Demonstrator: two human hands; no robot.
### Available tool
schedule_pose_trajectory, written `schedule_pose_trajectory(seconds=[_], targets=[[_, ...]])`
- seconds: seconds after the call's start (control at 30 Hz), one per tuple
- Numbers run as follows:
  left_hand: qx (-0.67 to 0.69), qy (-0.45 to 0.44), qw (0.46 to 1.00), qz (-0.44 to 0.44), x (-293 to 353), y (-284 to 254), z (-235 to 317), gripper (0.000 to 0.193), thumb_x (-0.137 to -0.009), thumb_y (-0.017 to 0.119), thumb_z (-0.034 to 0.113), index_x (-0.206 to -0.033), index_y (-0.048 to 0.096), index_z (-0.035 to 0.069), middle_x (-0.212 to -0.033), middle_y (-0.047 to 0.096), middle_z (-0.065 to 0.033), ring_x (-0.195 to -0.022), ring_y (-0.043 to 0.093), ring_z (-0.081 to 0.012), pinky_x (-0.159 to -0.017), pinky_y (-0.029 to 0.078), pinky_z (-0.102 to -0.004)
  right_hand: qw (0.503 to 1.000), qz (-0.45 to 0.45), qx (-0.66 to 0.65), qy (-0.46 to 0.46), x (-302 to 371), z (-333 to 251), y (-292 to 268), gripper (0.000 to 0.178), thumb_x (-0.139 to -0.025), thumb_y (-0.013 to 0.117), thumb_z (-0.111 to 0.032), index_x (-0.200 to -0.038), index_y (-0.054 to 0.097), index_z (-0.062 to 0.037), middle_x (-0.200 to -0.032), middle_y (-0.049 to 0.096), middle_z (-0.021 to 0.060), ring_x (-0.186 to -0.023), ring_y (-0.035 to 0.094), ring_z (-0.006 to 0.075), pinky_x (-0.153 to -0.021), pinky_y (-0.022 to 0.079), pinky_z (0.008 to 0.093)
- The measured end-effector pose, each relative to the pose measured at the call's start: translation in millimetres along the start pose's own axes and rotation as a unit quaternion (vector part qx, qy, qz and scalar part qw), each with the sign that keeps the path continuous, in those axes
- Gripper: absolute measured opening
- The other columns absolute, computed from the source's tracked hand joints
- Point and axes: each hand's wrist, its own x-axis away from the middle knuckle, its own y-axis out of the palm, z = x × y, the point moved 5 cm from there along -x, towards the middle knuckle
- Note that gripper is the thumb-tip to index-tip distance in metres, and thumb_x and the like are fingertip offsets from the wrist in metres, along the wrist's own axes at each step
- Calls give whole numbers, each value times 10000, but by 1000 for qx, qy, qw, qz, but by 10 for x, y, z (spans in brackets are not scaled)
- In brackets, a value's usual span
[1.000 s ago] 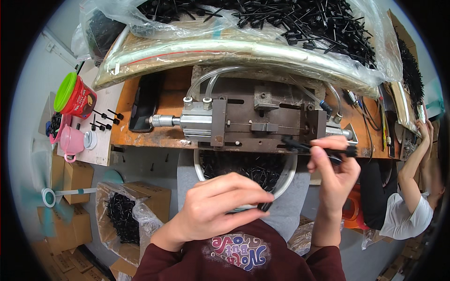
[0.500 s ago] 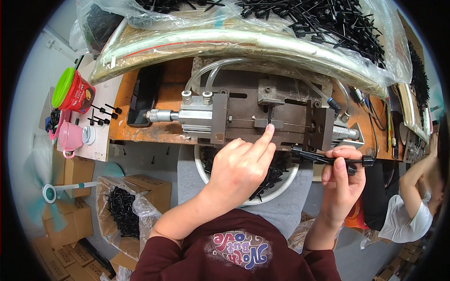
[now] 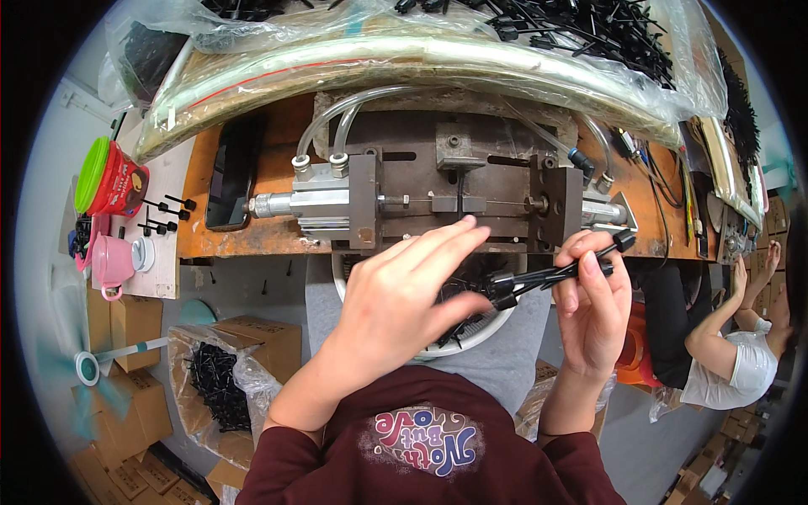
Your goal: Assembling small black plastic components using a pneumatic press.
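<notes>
My left hand (image 3: 400, 290) is open, its fingers stretched out and its thumb apart, just in front of a dark metal clamping fixture (image 3: 412, 181). A thin black stem (image 3: 460, 189) stands between two small grey blocks (image 3: 474, 204) at the fixture's middle, beyond the left fingertips. On the right, my right hand (image 3: 596, 311) pinches a bundle of black plastic rods with knobbed heads (image 3: 539, 278). Some heads of that bundle point toward my left thumb. Below my hands, a white round basin (image 3: 505, 324) on my lap holds similar black pieces, partly covered by the left hand.
Metal cylinders (image 3: 324, 206) with clear air hoses (image 3: 324, 118) flank the fixture. A plastic-covered ledge (image 3: 404, 63) with heaped black parts runs behind. A phone (image 3: 233, 181), pink cup (image 3: 112, 259) and red tub (image 3: 126, 187) sit left. A co-worker (image 3: 728, 362) sits at right.
My left hand has drawn back from the fixture's centre, going from a pointing finger to spread fingers. My right hand with the rods has come closer to it. The view has shifted slightly.
</notes>
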Motion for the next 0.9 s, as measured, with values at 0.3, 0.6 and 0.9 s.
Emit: schedule_pose_trajectory(seconds=[0.3,0.6,0.9], targets=[[223,-39,974,0,182,-75,152,424,-765,762,-35,-1180,689,9,-1049,723,-123,-927,710,-177,-652,573,-243,997,-49,3,52,-9,127,145,168,-956,603,-87,-1067,603,39,-961,672,153,-591,525,83,-526,423,204],[392,-182,902,-21,289,129,23,417,-921,585,-69,-1334,559,-25,-1053,665,-122,-938,698,-207,-736,597,-276,999,-25,33,11,-12,97,177,121,-969,568,-53,-1029,603,47,-1145,584,164,-603,494,73,-536,413,197],[716,-298,631,-2,386,351,-32,366,-999,532,103,-1345,465,0,-1049,508,-31,-973,606,-174,-777,553,-358,765,52,518,-379,178,-80,321,215,-798,671,94,-996,715,22,-1058,657,143,-876,639,225,-690,526,279]])
